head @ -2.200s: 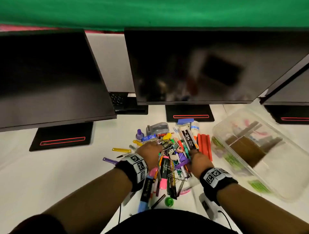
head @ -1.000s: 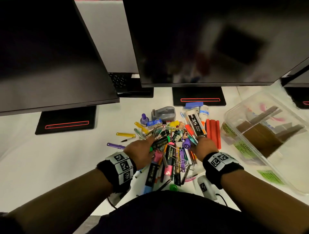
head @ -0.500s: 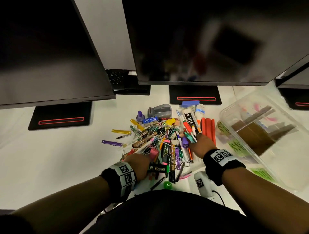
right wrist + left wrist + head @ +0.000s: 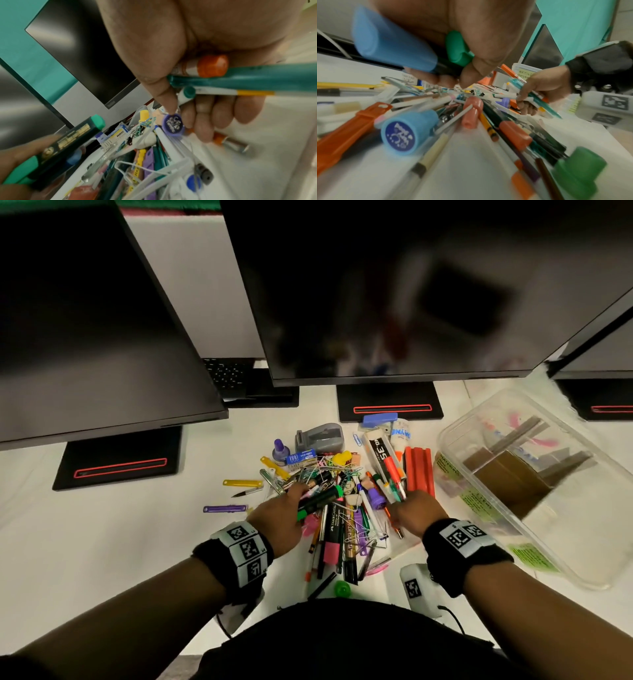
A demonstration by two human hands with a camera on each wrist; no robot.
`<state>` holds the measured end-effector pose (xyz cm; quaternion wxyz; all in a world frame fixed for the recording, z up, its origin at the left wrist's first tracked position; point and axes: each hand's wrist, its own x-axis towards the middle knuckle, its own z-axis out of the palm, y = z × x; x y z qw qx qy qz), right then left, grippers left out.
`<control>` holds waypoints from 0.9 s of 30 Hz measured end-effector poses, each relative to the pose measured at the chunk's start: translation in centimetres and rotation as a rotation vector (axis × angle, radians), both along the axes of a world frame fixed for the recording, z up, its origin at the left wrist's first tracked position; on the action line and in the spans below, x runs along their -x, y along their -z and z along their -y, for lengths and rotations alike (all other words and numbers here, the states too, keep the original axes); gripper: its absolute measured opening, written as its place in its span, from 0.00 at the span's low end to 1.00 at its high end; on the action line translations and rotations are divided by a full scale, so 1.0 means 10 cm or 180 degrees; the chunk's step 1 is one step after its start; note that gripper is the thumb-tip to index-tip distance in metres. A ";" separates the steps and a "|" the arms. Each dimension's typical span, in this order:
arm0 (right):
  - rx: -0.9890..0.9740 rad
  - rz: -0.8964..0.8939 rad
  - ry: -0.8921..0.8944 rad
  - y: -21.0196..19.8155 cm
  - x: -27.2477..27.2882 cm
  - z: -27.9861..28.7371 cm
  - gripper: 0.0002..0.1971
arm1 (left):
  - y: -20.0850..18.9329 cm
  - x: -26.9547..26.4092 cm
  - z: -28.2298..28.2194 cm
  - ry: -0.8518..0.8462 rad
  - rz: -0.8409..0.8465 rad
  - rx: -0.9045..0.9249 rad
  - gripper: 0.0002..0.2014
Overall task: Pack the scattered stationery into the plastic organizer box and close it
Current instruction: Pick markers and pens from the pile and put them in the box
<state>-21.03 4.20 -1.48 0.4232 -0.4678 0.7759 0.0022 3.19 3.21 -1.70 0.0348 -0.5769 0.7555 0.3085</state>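
Observation:
A heap of pens, markers, clips and other stationery [image 4: 342, 508] lies on the white desk. My left hand [image 4: 294, 503] hovers over its left side and grips a green-capped black highlighter [image 4: 318, 499] together with a blue highlighter [image 4: 390, 44]. At the heap's right edge, my right hand [image 4: 406, 508] grips several pens, among them a teal pen [image 4: 240, 79] and an orange-capped marker [image 4: 212, 66]. The clear plastic organizer box [image 4: 448, 434] stands open to the right of the heap, with brown card and papers inside. I see no lid.
Three dark monitors overhang the back of the desk, and their black stands [image 4: 390, 402] sit just behind the heap. A grey tape dispenser [image 4: 320, 436] and red sticks [image 4: 419, 474] lie at the heap's far side. A white tagged device [image 4: 416, 587] rests near the front edge.
My left hand has moved from the heap's near edge up toward its middle, carrying the green highlighter. The right hand stays at the heap's right side with its pens.

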 end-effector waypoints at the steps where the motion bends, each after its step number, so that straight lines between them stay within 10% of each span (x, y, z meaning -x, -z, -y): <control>1: -0.0026 -0.0057 -0.0171 -0.06 0.00 -0.01 0.15 | 0.01 -0.02 0.04 -0.0063 0.0086 0.0084 0.24; 27: 0.0528 -0.0517 -0.0305 0.17 -0.07 0.07 0.18 | 0.34 -0.05 0.38 0.0123 0.0904 0.0396 0.18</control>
